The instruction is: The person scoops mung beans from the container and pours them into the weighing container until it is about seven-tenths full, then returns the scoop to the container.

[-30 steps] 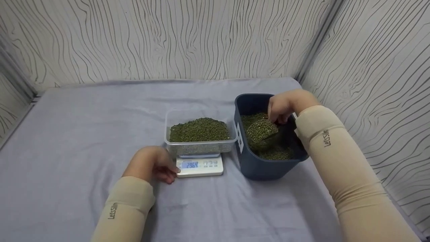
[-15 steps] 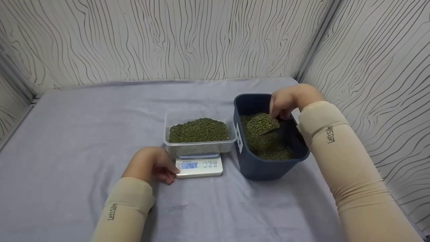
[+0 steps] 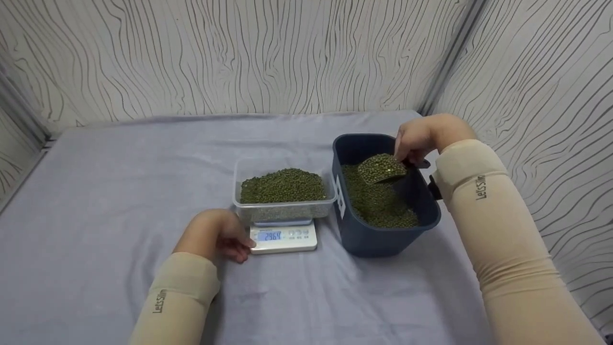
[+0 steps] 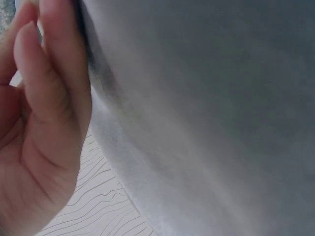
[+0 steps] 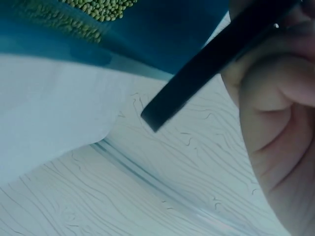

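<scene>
In the head view my right hand (image 3: 421, 136) grips the dark handle of a scoop (image 3: 414, 164), its bowl heaped with green mung beans (image 3: 381, 167). The bowl hangs tilted inside a dark blue bin (image 3: 383, 239), above more beans. From the right wrist camera, the black scoop handle (image 5: 216, 64) juts out past my fingers. My left hand (image 3: 222, 235) rests at the front left corner of a white kitchen scale (image 3: 282, 243), fingertips touching its edge. In the left wrist view its fingers (image 4: 44, 78) are loosely bent. The display reads about 296.4.
A clear plastic container (image 3: 287, 209) with a mound of mung beans (image 3: 285, 186) sits on the scale, close beside the bin's left wall. Lilac cloth (image 3: 119, 191) covers the table. Patterned panels (image 3: 239, 57) stand behind and to the right.
My right hand has risen and moved right, lifting the full scoop from the beans in the bin. The left hand, scale and container look still.
</scene>
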Tool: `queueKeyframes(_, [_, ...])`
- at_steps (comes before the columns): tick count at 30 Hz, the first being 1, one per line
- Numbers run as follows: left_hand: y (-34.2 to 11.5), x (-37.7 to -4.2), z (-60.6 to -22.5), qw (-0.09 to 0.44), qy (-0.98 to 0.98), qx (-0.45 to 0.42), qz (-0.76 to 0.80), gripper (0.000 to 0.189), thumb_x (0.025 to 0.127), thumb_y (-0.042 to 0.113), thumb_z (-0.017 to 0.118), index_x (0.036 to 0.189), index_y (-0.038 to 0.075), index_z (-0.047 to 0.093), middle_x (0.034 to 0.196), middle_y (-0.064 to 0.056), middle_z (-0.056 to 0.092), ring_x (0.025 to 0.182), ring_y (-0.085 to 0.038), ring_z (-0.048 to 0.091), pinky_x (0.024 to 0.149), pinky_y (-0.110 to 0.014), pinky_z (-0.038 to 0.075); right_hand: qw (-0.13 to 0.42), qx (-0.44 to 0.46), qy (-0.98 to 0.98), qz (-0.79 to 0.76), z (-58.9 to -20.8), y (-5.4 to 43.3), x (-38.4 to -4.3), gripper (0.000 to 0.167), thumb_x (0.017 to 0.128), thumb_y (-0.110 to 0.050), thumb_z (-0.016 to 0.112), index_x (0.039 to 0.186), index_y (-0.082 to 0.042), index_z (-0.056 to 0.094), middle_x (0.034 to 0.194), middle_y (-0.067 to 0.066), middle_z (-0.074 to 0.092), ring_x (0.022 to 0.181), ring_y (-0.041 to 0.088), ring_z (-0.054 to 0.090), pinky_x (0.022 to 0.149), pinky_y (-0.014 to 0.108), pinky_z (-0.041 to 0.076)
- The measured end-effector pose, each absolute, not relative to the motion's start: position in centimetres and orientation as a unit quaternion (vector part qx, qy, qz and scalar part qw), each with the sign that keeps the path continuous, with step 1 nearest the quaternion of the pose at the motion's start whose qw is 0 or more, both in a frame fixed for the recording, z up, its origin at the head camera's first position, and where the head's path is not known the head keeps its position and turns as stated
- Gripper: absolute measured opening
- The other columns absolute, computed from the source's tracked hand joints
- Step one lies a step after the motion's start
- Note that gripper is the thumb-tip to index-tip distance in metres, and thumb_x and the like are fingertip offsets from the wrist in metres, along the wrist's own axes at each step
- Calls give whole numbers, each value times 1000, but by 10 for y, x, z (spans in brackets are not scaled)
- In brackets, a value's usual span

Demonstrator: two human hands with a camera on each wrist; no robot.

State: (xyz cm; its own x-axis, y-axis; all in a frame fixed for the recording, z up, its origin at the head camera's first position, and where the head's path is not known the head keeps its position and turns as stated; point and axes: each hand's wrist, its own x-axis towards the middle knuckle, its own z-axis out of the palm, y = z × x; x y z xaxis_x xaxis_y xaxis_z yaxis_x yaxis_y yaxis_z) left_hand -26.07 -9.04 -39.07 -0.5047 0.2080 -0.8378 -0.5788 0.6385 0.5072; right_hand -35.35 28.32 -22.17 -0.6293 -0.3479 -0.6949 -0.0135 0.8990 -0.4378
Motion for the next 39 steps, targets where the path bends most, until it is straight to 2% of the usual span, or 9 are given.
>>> queueKeyframes(13, [-91,-255,-391,448,772,-137,430,13,82,10,68,80,-3,66,70,-9,65,58,-12,62,62,-20,54,382,-57,892,-235,-227,297,-354,21,84,-6,52,64,-10,57,55,-3,49,48,5,44,51,18,43])
queueKeyframes(39, [-91,-256,-389,466,769,-129,418,15,85,12,65,80,-2,65,70,-8,65,57,-9,61,59,-16,52,383,-22,883,-269,-227,309,-352,21,86,-7,52,66,-10,59,56,-4,50,48,4,45,50,17,43])
